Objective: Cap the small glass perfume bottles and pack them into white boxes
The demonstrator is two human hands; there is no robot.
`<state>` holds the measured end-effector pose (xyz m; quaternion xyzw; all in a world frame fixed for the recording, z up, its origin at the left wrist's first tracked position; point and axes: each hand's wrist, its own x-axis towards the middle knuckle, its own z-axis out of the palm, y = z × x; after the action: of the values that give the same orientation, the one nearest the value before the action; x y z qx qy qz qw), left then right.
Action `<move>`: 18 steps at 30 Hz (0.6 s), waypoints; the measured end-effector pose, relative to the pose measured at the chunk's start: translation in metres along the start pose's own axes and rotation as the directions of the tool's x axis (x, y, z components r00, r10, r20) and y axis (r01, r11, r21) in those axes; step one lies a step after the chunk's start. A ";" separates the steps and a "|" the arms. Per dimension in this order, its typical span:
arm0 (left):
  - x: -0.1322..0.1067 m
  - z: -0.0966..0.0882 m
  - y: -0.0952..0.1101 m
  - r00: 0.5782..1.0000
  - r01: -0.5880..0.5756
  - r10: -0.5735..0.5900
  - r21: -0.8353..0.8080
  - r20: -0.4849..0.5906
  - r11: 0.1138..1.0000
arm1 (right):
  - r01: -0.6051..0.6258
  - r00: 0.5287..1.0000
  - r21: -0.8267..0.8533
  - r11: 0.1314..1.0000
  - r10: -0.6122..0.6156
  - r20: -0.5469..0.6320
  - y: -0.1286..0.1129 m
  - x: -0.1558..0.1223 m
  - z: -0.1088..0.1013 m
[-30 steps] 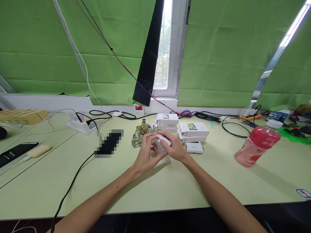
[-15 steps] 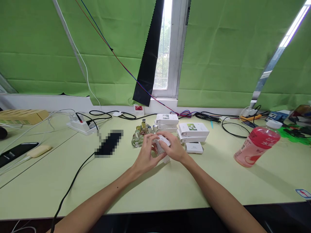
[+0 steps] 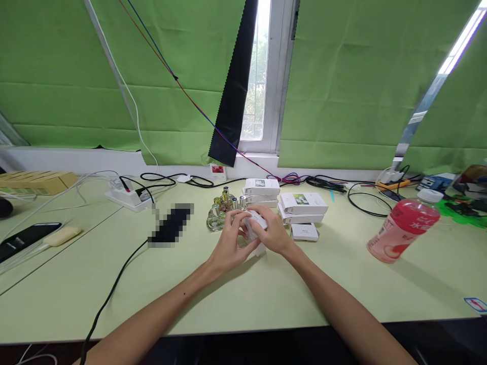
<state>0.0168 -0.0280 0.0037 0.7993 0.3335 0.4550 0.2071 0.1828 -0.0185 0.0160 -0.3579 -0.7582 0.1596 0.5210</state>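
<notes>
Centrally, left hand, right hand gripping white box, bottles just behind

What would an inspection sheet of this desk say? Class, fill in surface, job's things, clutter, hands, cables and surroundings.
Surface: pale green tabletop, flat.
Job's things: small white cardboard box, held between both hands; clear glass bottles with metal caps just behind it; stacked flat white boxes to its right.
Clutter: pink plastic drink bottle, black phone, white power strip.
Hands: left hand and right hand both grip the small white cardboard box.
Cables: long black cable crosses the tabletop's left side; black cable coils at the back.
Surroundings: green fabric blinds, narrow window between them.
</notes>
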 end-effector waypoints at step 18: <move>-0.001 0.000 -0.001 1.000 -0.004 0.004 -0.002 0.005 1.000 | -0.010 1.000 -0.026 1.000 0.010 0.003 0.000 0.000 0.001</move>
<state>0.0159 -0.0277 0.0029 0.8009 0.3307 0.4539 0.2079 0.1820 -0.0182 0.0157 -0.3682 -0.7593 0.1526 0.5144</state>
